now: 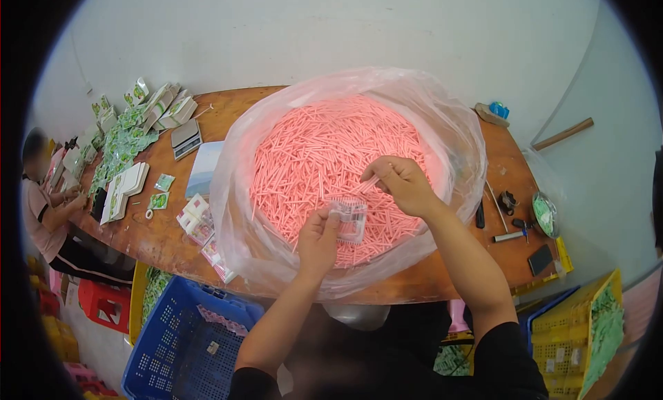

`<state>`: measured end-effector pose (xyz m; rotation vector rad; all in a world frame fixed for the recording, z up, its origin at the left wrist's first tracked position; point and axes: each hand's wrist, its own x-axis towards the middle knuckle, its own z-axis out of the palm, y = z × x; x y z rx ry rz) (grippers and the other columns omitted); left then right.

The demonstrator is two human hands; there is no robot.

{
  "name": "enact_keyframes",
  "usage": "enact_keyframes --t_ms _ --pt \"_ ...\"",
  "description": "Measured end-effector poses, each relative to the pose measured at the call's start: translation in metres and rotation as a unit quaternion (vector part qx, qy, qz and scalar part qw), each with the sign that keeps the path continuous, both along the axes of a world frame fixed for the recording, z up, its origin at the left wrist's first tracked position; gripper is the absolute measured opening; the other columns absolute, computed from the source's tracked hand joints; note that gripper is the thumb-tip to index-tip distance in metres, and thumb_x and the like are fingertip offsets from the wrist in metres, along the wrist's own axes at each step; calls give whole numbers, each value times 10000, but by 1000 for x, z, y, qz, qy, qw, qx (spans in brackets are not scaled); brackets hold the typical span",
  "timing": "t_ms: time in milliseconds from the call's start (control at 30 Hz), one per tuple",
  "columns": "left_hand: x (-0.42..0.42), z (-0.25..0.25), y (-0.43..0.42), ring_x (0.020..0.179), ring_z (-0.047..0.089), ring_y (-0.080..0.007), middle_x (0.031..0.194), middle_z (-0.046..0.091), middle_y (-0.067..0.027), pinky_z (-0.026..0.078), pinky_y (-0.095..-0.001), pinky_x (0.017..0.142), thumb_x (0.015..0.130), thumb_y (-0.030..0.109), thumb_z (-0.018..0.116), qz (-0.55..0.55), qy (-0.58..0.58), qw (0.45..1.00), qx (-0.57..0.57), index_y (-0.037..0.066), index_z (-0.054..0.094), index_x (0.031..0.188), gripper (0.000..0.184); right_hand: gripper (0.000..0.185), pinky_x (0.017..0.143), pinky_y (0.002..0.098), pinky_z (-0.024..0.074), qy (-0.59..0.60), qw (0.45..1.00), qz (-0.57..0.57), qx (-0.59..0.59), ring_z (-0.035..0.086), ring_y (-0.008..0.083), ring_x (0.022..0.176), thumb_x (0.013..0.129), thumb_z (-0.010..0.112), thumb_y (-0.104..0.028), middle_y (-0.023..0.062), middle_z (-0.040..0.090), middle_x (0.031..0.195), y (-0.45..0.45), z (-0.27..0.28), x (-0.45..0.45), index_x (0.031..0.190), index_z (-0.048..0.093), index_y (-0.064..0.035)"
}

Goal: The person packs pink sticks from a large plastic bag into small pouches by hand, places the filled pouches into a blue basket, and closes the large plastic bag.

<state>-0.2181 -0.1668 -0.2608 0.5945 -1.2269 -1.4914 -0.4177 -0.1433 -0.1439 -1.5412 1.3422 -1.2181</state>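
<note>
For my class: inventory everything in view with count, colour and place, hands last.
Table: one, brown, middle
Bag: one, translucent, on the table
Pink sticks: uncountable, pink, filling the bag
Clear packet: one, transparent, over the sticks
Scale: one, grey, left of bag
Cartons: several, white and green, table's left
Green packets: many, green, table's left
Pink packets: several, pink and white, beside bag
Tools: several, grey and dark, table's right
Blue crate: one, blue, lower left
Yellow crates: at least two, yellow, both sides
Red stools: at least one, red, lower left
Wooden rod: one, brown, upper right
Co-worker: one, pink top, far left
Sleeves: two, black, bottom
Left hand: one, bare, holding the clear packet
Right hand: one, bare, pinching pink sticks
</note>
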Motion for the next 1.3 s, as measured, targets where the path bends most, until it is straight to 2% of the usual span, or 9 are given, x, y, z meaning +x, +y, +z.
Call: enact_keyframes --t_ms 200,300,500,600,800,900,1000,1100,1300 --pt "3 7 9 782 610 -54 915 685 -38 496 -207 681 1015 137 554 -64 0 998 30 -12 620 1069 172 339 674 255 452 6 997 71 -2 525 79 710 1027 509 -291 -10 612 769 2 -6 6 907 688 -29" --pt "5 11 13 776 609 -52 916 685 -38 494 -206 668 1016 141 552 -101 5 994 37 -13 622 1067 176 365 590 204 397 -13 987 92 129 445 44 624 1031 517 -333 -40 577 731 0 -2 0 902 679 -33" --pt "5 10 15 767 596 -40 906 676 -25 488 -205 657 1021 150 544 -92 -18 995 36 -10 628 1052 183 382 724 256 468 85 992 96 18 541 82 775 1037 495 -335 -9 639 860 9 -3 16 1048 707 -18" --pt "2 7 10 759 586 -34 886 664 -10 483 -202 660 1024 156 538 -82 -22 996 24 -5 629 1042 186 393 758 289 483 265 959 13 -96 563 104 809 1048 465 -323 3 669 909 11 -7 20 1132 699 -19" --pt "-2 5 13 751 567 -28 875 649 2 469 -193 671 1029 152 526 -99 -16 995 28 -4 623 1048 185 383 819 354 493 63 996 55 38 621 167 869 1051 443 -278 55 700 963 13 -16 11 1205 670 -12" --pt "-4 1 14 770 565 -31 891 648 -4 467 -193 691 1030 147 523 -107 10 993 40 -8 618 1062 185 388 818 336 497 66 996 63 -22 632 211 897 1034 447 -314 122 682 990 10 -37 14 1209 675 -53" --pt "-7 -2 16 786 561 -33 903 646 -7 464 -196 706 1030 150 524 -88 24 996 25 -8 616 1067 186 384 832 356 495 344 938 12 -44 615 253 884 1019 475 -310 129 639 992 29 -4 25 1261 646 -66" --pt "-6 -3 18 789 556 -35 905 643 -5 461 -197 706 1030 157 525 -72 10 997 14 -4 618 1067 189 394 832 365 495 349 933 67 -51 602 273 904 997 505 -305 135 602 997 32 -13 26 1298 616 -76" --pt "-1 6 19 803 568 -50 918 648 -9 477 -208 692 1022 138 531 -40 60 993 97 4 619 1081 170 392 699 342 513 281 945 -3 -166 605 238 752 896 672 -273 116 613 939 35 2 22 1228 639 -67"
